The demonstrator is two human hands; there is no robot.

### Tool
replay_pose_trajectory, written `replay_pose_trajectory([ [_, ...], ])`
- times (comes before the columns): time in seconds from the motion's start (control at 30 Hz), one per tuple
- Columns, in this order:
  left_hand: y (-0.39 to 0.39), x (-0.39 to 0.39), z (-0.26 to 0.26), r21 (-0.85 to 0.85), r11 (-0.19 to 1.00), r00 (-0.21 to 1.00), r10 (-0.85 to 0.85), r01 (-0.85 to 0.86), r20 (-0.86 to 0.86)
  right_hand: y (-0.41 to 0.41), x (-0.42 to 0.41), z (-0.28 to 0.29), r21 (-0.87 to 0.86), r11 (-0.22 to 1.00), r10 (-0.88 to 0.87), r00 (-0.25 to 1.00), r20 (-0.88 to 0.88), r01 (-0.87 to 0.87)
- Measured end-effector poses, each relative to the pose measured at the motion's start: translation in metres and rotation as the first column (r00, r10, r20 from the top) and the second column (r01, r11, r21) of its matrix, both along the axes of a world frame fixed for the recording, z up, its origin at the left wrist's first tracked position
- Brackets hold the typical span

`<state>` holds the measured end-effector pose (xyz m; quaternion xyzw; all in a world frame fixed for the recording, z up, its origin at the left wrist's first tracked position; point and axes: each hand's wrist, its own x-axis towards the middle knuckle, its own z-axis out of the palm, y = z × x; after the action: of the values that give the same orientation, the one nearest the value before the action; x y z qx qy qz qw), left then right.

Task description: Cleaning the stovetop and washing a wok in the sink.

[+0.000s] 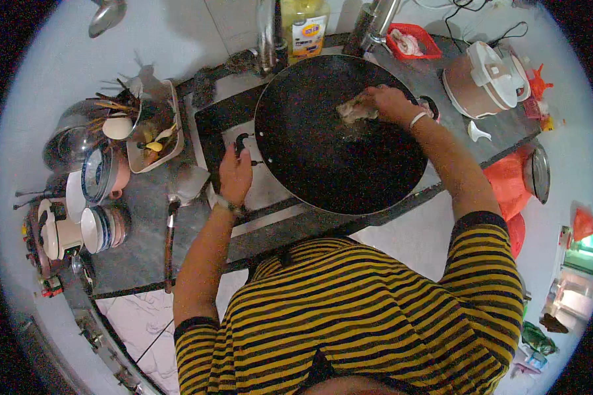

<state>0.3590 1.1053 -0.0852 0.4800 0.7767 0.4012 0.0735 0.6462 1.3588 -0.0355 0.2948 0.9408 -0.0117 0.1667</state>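
A large black wok (321,168) stands over the gas stove and sink area before me, tilted a little. My left hand (236,170) is at its left side handle (242,140), thumb and fingers around the black grip. Inside the wok, my right hand (390,103) presses a pale crumpled cloth (357,111) against the upper right of the inner wall. A small wet or shiny patch shows just below the cloth. The wok's other handle (429,106) lies behind my right wrist.
A metal spatula (170,237) lies left of my left forearm. Stacked bowls (99,229), a utensil basket (178,148) and a small cooker (59,232) stand further left. Behind the wok are a faucet (267,34) and a yellow detergent bottle (306,34); at right, a red basket (432,47) and rice cooker (474,86).
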Motion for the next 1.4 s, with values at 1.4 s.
replay_pose_trajectory([
  [1.4, 0.027, 0.016, 0.001, -0.165, 0.979, 0.611, 0.204, -0.120, 0.765, 0.018, -0.088, -0.077, 0.383, 0.880, -0.125, 0.916, -0.381, 0.279],
])
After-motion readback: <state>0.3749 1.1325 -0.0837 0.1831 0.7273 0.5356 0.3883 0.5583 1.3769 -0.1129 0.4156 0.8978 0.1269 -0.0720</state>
